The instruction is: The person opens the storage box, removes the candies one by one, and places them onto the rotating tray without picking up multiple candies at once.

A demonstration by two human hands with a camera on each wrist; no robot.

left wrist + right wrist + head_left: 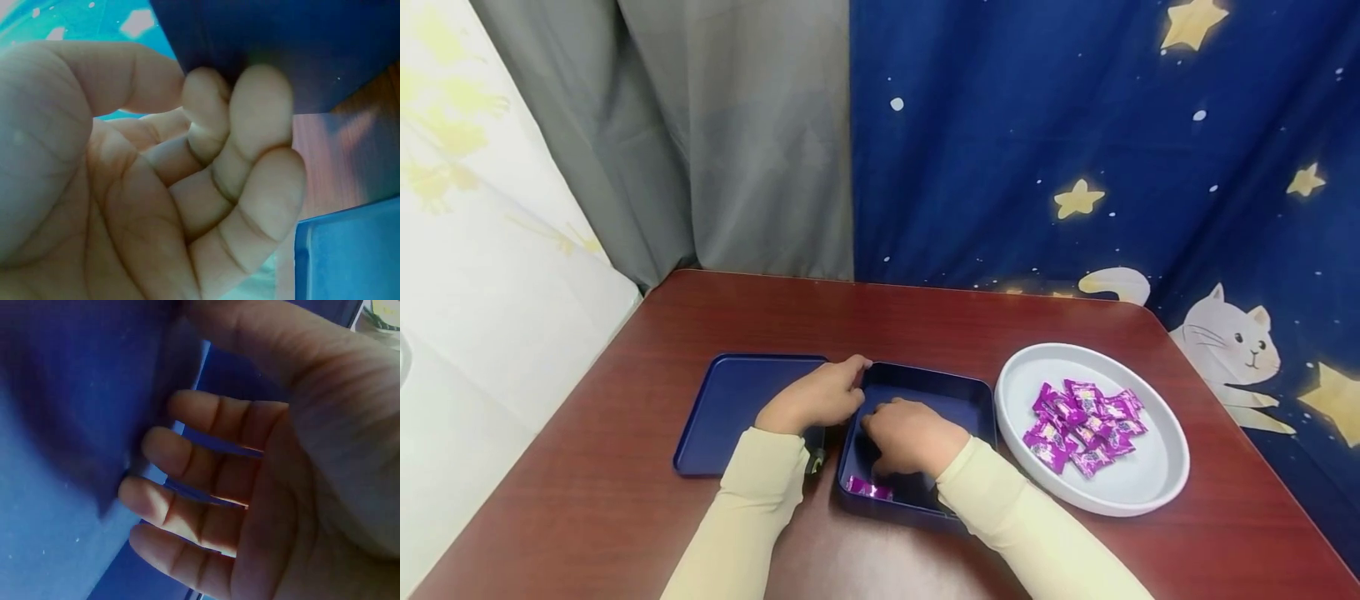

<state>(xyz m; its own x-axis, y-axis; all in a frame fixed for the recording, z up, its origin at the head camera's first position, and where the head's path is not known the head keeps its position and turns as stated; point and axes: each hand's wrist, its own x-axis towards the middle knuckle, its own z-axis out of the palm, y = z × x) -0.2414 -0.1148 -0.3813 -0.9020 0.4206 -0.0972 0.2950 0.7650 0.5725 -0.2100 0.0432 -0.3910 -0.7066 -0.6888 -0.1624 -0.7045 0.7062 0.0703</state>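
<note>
My left hand [820, 396] grips the left wall of a dark blue box [928, 379], thumb and fingers at its edge. In the left wrist view, the fingertips [261, 106] press against the box's outer side. My right hand [913, 437] reaches down inside the box. The right wrist view shows its fingers [169, 453] slightly bent near the blue surface, with nothing seen between them; the thumb's tip is dark and hard to make out. One purple wrapped candy [870, 489] lies in the box's near left corner.
A round white tray [1176, 467] holding several purple wrapped candies [1086, 425] stands right of the box. A flat blue lid [737, 400] lies to the left, partly behind the left hand. Curtains [1000, 150] hang beyond the table's far edge [895, 304].
</note>
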